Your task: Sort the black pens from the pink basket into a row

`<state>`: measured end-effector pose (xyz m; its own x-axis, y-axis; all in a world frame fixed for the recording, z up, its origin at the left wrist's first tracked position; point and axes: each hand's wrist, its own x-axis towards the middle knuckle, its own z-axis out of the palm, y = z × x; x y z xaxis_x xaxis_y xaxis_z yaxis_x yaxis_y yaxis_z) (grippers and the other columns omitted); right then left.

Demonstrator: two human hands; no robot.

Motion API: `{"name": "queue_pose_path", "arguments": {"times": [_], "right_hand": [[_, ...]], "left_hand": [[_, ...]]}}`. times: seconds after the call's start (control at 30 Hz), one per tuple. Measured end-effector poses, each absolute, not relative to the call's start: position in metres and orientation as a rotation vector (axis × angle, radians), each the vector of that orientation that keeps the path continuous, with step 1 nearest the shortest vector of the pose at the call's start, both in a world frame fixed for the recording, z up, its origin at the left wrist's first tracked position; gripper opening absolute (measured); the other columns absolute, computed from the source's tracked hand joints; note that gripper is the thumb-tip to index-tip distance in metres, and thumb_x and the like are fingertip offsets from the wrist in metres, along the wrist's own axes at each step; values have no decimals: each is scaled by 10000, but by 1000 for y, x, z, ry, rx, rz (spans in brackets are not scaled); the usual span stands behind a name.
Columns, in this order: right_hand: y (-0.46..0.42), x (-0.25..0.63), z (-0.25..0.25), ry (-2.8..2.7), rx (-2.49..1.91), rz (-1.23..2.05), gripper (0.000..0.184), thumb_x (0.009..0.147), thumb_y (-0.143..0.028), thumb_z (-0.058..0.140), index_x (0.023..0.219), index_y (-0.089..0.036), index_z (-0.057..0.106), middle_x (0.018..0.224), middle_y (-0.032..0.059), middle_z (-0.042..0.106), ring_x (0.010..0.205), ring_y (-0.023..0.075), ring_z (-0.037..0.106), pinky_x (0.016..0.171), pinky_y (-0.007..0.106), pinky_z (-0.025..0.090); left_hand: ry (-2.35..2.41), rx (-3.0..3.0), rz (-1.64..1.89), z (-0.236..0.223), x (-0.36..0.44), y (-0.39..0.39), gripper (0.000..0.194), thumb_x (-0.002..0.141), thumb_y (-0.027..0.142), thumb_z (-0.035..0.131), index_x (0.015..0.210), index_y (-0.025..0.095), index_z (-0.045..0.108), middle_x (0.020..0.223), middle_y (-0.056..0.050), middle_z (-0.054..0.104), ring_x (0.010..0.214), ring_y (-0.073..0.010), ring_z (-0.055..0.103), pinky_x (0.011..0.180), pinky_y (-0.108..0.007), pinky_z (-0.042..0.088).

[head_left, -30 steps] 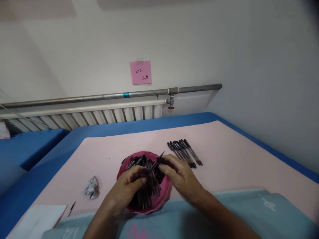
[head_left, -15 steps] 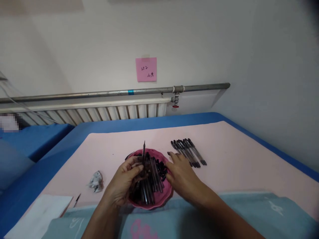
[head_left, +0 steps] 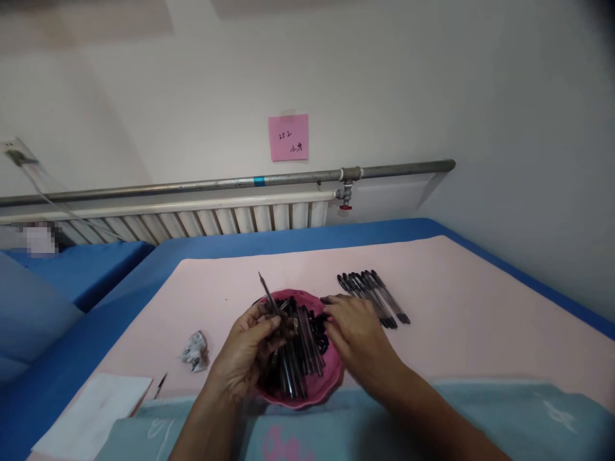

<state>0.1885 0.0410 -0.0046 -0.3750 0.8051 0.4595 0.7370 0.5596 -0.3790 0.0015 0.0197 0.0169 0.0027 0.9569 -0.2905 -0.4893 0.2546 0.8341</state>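
Note:
My left hand [head_left: 252,336] is closed around a slim uncapped pen [head_left: 269,294], its point tilted up and to the left; the pen's lower end is hidden by the fingers. This hand is over the left side of a pink basket [head_left: 329,387] with a scalloped rim. Clear pen barrels [head_left: 293,374] lie inside, with small black pen parts [head_left: 321,339] to their right. My right hand [head_left: 358,330] reaches over the basket's right rim, thumb and forefinger closed at one of the black parts. Dark stains mark the fingertips of both hands.
Several capped pens [head_left: 375,298] lie in a row right of the basket. To the left are a crumpled pale wad [head_left: 195,351], a thin dark pen piece [head_left: 161,385] and a white sheet [head_left: 91,416]. A blue-green cloth [head_left: 480,410] covers the near edge.
The pen in my left hand has tipped from upright to the left. My right hand's fingers have drawn in from spread to closed at the black parts. The view has shifted slightly.

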Motion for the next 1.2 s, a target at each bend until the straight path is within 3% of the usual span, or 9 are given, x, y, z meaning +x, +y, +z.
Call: {"name": "queue_pose_path", "arguments": {"times": [0.13, 0.37, 0.9, 1.03, 1.2], "right_hand": [[32, 182, 4, -2026, -1142, 692, 162, 811, -134, 436, 879, -190, 571, 764, 8, 615, 696, 142, 558, 642, 261, 428], [26, 172, -3, -1875, -1119, 1033, 212, 758, -110, 485, 930, -216, 550, 799, -14, 630, 737, 132, 590, 660, 243, 446], [22, 172, -5, -1874, -1164, 895, 58, 800, -183, 480, 816, -212, 527, 707, -26, 582, 658, 122, 542, 603, 240, 411], [22, 171, -4, -1844, -1132, 1009, 80, 826, -199, 440, 873, -214, 503, 696, -22, 573, 599, 117, 536, 557, 239, 417], [22, 172, -4, -1920, -1204, 857, 198, 717, -137, 552, 896, -216, 522, 786, -9, 582, 696, 139, 544, 617, 253, 417]], "left_hand": [[977, 540, 1279, 16, 0, 21, 214, 633, 105, 674, 828, 141, 594, 798, -53, 675, 704, -157, 638, 638, -271, 520], [937, 551, 1306, 11, 10, 20, 225, 624, 98, 684, 821, 136, 580, 792, -45, 676, 726, -148, 639, 681, -258, 520], [962, 590, 1328, 9, 19, 18, 264, 617, 155, 699, 851, 144, 579, 768, -22, 658, 703, -126, 619, 716, -250, 495], [957, 596, 1317, 10, 18, 17, 279, 597, 157, 711, 846, 152, 583, 753, -15, 658, 683, -121, 615, 692, -239, 487], [964, 603, 1312, 9, 18, 17, 256, 621, 155, 694, 845, 147, 572, 737, -7, 648, 659, -109, 607, 672, -231, 485]]}}
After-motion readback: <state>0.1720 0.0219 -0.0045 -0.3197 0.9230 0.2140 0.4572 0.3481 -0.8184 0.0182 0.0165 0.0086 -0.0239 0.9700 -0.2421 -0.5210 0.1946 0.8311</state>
